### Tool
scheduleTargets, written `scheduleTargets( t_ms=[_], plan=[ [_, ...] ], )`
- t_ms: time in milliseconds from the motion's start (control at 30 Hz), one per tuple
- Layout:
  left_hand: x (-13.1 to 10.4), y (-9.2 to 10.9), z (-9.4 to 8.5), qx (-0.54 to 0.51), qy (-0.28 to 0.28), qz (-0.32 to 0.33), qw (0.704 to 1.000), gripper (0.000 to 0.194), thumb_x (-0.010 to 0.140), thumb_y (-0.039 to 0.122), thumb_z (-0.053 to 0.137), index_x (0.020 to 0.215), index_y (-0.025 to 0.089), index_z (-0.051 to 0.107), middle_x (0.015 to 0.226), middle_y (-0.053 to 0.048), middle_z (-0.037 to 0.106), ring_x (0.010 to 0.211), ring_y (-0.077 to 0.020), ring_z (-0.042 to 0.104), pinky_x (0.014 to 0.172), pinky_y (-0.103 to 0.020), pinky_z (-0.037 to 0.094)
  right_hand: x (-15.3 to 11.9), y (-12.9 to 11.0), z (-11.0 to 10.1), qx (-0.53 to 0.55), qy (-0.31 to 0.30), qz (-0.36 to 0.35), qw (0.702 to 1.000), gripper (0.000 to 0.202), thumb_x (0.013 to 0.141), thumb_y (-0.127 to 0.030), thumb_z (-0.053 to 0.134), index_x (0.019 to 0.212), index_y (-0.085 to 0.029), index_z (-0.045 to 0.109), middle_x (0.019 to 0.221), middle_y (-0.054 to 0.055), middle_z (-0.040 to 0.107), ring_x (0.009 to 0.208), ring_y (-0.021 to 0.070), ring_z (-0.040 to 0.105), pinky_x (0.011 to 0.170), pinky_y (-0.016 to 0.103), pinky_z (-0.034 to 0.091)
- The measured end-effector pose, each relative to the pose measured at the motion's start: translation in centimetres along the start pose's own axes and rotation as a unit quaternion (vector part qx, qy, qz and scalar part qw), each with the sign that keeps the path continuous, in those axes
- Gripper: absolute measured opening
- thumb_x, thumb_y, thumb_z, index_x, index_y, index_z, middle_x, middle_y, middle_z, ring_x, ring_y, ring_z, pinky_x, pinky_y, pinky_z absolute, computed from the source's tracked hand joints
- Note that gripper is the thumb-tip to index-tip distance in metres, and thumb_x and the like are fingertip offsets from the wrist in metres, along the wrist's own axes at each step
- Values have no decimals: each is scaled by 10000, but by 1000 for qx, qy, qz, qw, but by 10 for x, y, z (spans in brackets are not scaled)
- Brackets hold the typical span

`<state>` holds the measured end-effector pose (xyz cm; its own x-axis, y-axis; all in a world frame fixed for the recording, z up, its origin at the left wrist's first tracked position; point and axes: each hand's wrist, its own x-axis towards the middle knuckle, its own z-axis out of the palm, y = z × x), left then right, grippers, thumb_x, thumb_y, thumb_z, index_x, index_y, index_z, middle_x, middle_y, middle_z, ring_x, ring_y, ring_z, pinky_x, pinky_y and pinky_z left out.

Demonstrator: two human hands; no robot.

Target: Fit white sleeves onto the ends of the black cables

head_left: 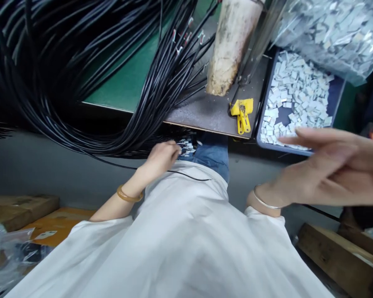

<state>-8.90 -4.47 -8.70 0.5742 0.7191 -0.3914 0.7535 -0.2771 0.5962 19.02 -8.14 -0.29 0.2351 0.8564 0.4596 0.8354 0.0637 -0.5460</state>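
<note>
My left hand (163, 157) is closed, its fingers curled, near the table's front edge above my lap. A thin black cable (189, 176) runs beneath that hand and seems gripped in it; its end lies over my white shirt. Close to the fingertips, several white connector pieces (186, 147) show on the ends of cables across my lap. My right hand (338, 165) is raised at the right with its fingers stretched out, nothing visible in it. Its fingertips overlap the near edge of a dark blue tray (337, 99) of small white pieces (298, 91).
A large bundle of black cables (155, 82) hangs over the green table (118, 82). A yellow clip-like tool (243, 116) lies beside a worn pale post (230, 45). A clear bag (338, 37) of white pieces rests over the tray. Cardboard boxes (335, 252) stand low at both sides.
</note>
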Motion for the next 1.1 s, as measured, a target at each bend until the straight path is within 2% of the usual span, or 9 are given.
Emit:
scheduleTargets(
  t_ms=[67, 133, 167, 400, 500, 667, 800, 967, 1100],
  plan=[
    [2, -13, -3, 52, 37, -32, 997, 294, 935, 188, 454, 832, 145, 725, 848, -109, 698, 770, -220, 645, 698, -321, 415, 1, -9, 9, 50, 80, -48, 994, 330, 1025, -410, 418, 1107, -183, 644, 1159, -6, 654, 1014, 146, 729, 931, 374, 615],
    [4, -17, -6, 77, 45, -30, 996, 293, 948, 213, 452, 839, 147, 716, 826, -99, 687, 772, -222, 632, 703, -332, 412, 3, -19, 16, 126, 157, -90, 975, 115, 972, -227, 561, 1014, -187, 660, 945, -33, 691, 853, 145, 778, 850, 334, 647],
    [4, -16, -6, 91, 41, -24, 995, 298, 954, 216, 446, 855, 144, 718, 855, -108, 695, 814, -235, 636, 727, -342, 420, 3, -23, 18, 155, 181, -99, 966, 111, 913, -122, 644, 990, -197, 672, 856, -32, 695, 799, 167, 785, 800, 331, 661],
    [-4, -8, 17, 202, -68, -30, 977, 307, 935, 177, 448, 1062, 82, 712, 1165, -232, 656, 1169, -375, 558, 953, -458, 426, 0, -26, 16, 140, 154, -85, 974, 152, 877, -81, 682, 970, -202, 691, 857, -18, 698, 781, 176, 772, 870, 401, 667],
    [-8, -17, 27, 183, -82, -68, 977, 324, 892, 158, 488, 1128, 71, 694, 1158, -252, 672, 1119, -376, 600, 862, -424, 449, -2, -21, 16, 120, 151, -81, 978, 87, 885, -118, 686, 937, -187, 686, 816, -23, 704, 748, 141, 748, 847, 356, 658],
    [-14, -33, 30, 86, -86, -85, 989, 229, 879, 188, 495, 849, 145, 718, 741, -154, 704, 788, -291, 663, 684, -329, 385, -3, -13, 24, 78, 146, -89, 982, 78, 909, -216, 681, 873, -164, 636, 787, -30, 653, 734, 120, 749, 734, 257, 614],
    [-21, -39, 25, -63, -61, -58, 994, 225, 899, 322, 494, 790, 203, 650, 636, -29, 607, 656, -198, 596, 648, -283, 364, -2, -1, 29, 72, 133, -91, 984, 132, 925, -255, 665, 861, -161, 598, 772, -18, 640, 698, 112, 744, 600, 195, 530],
    [-30, -46, 23, -269, -64, -57, 959, 331, 866, 522, 502, 771, 207, 534, 567, 48, 448, 485, -117, 494, 518, -231, 402, 5, 16, 34, 76, 106, -59, 990, 177, 958, -331, 622, 880, -199, 532, 791, -11, 641, 729, 121, 760, 558, 184, 470],
    [-36, -51, 26, -342, -47, -66, 936, 351, 808, 541, 615, 796, 195, 554, 534, 59, 422, 438, -88, 405, 439, -206, 332, 11, 18, 34, 114, 93, 1, 989, 243, 968, -421, 586, 863, -243, 459, 799, -14, 605, 702, 114, 749, 566, 190, 485]
  ],
)
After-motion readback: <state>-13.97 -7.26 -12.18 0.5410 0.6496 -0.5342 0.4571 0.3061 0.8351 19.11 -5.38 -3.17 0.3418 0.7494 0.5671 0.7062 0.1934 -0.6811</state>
